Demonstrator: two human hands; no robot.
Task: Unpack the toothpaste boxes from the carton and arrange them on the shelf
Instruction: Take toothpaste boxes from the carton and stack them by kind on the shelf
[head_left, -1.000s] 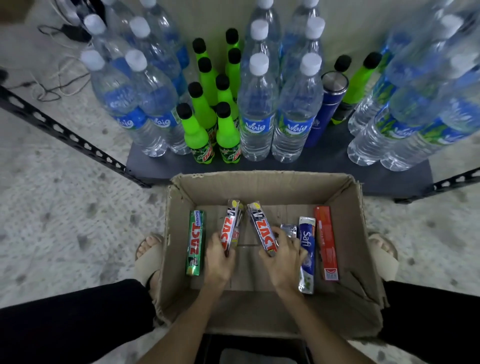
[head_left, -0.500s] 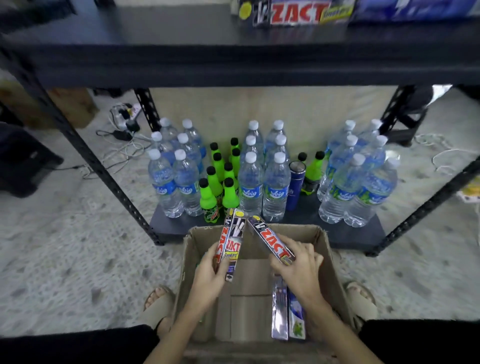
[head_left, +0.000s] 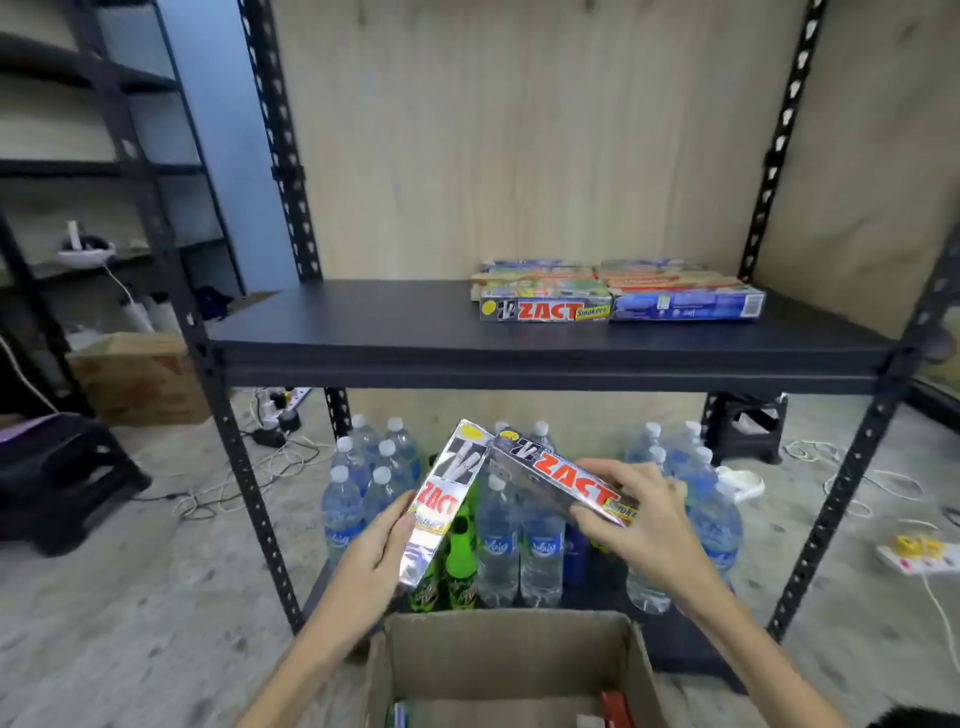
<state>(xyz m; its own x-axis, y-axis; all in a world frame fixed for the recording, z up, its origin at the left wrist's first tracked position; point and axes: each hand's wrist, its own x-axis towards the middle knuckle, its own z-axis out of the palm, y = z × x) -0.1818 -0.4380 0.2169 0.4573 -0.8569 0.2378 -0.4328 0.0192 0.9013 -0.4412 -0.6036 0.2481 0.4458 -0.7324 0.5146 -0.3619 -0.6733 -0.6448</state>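
Observation:
My left hand (head_left: 376, 553) grips a silver Zact toothpaste box (head_left: 441, 499), held nearly upright. My right hand (head_left: 636, 525) grips a second silver Zact box (head_left: 558, 480), tilted down to the right. Both boxes hover above the open cardboard carton (head_left: 498, 647) at the bottom centre, below the dark shelf board (head_left: 415, 327). On that shelf, at the right, lie several toothpaste boxes in flat rows, a Zact box (head_left: 545, 310) and a blue box (head_left: 685, 306) in front. A green box and a red box (head_left: 615, 709) show inside the carton.
Water bottles (head_left: 498, 540) and green soda bottles (head_left: 460, 561) fill the bottom shelf behind my hands. Black perforated uprights (head_left: 249, 499) flank the shelf. Cables and a power strip (head_left: 919, 556) lie on the floor; a brown box (head_left: 140, 379) and a dark stool (head_left: 57, 478) stand at the left.
Both hands have lifted a Zact box each out of the carton and up toward the shelf. The view has tilted up from the carton to the middle shelf.

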